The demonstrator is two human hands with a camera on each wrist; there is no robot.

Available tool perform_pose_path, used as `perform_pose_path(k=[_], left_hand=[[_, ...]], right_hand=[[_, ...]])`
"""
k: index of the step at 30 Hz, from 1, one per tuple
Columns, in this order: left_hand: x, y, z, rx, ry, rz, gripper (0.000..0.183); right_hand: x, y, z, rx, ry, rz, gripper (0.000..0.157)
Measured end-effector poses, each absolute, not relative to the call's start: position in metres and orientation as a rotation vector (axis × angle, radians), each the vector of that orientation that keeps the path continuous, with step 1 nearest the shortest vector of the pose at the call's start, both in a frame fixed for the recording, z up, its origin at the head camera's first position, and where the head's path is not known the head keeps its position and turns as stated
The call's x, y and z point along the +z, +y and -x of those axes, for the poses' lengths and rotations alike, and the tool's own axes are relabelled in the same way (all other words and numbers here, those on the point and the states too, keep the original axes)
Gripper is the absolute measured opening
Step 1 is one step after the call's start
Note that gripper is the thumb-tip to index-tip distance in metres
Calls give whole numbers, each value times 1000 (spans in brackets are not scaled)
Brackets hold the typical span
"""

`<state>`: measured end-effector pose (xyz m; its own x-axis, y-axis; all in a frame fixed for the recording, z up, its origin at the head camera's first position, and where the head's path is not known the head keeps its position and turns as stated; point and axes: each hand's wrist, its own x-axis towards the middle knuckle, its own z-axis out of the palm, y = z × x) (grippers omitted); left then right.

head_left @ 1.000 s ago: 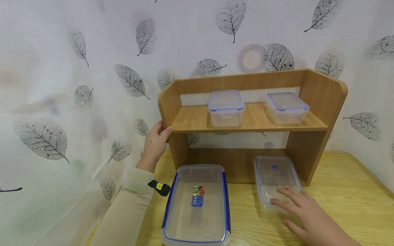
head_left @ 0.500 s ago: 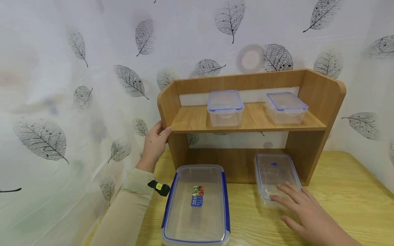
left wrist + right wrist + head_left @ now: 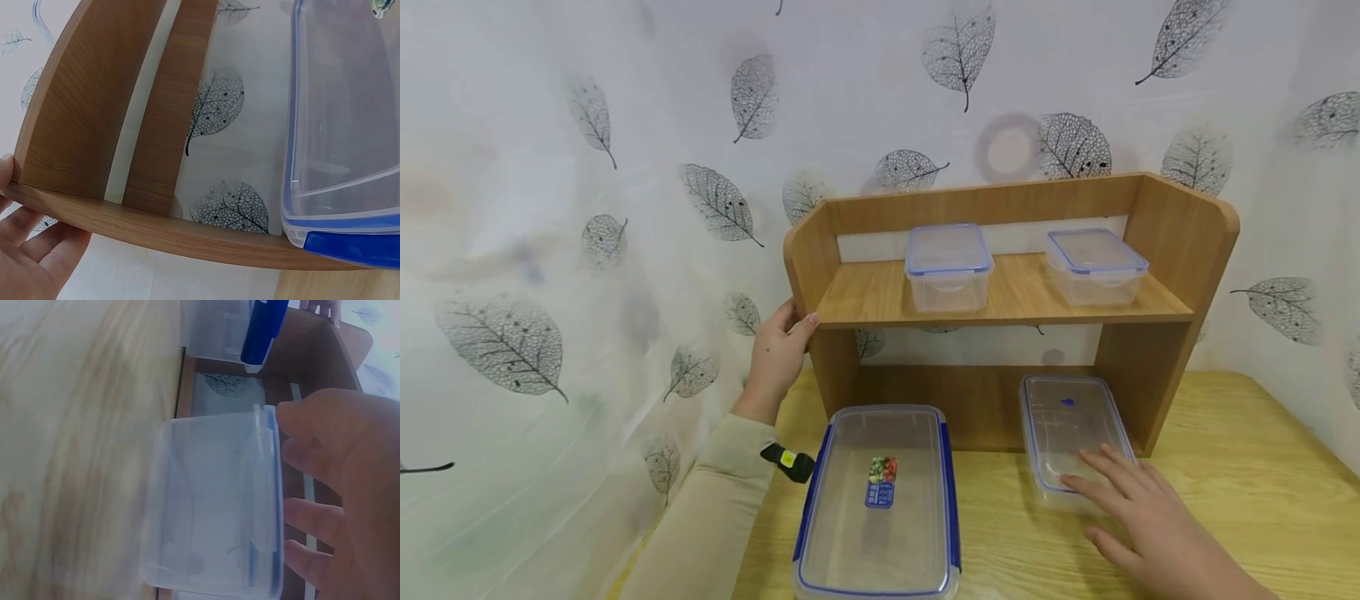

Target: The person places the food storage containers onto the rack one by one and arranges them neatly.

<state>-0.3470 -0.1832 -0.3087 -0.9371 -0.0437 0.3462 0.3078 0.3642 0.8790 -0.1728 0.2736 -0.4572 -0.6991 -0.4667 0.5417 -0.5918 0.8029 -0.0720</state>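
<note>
My left hand (image 3: 777, 354) grips the left side panel of a two-tier wooden desk shelf (image 3: 928, 318), thumb on the front edge and fingers behind it. In the left wrist view the fingers (image 3: 59, 250) curl around the panel's edge. My right hand (image 3: 1138, 508) lies with spread fingers on the lid of a clear plastic food container (image 3: 1063, 429) with a blue seal line. That container's far end is inside the lower tier, at the right, and its near end rests out on the table. In the right wrist view the fingertips (image 3: 290, 509) are right at the lid.
A larger clear container (image 3: 917, 533) with blue side clips and a vegetable label stands front left, its far end at the lower tier. Two small lidded containers, one left (image 3: 950, 267) and one right (image 3: 1096, 265), sit on the upper tier. A leaf-print curtain (image 3: 625, 167) hangs behind.
The container under my right hand has slid slightly deeper into the lower tier, mostly in the first half second. My left hand keeps its grip on the shelf.
</note>
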Motion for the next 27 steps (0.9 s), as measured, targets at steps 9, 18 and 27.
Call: perform_pose_path(k=[9,18,27], left_hand=[[-307,-182,347,-1621,-2305,230,56],[-307,-181,345,-1604,-2333,205,56],[-306,-181,345,-1598,-2334,212,58]], right_hand=[[-447,278,172,298,-2359,-867,61],[-443,274,167,224,-2331,-953,54],[-448,276,166,174,-2349,-934,63]])
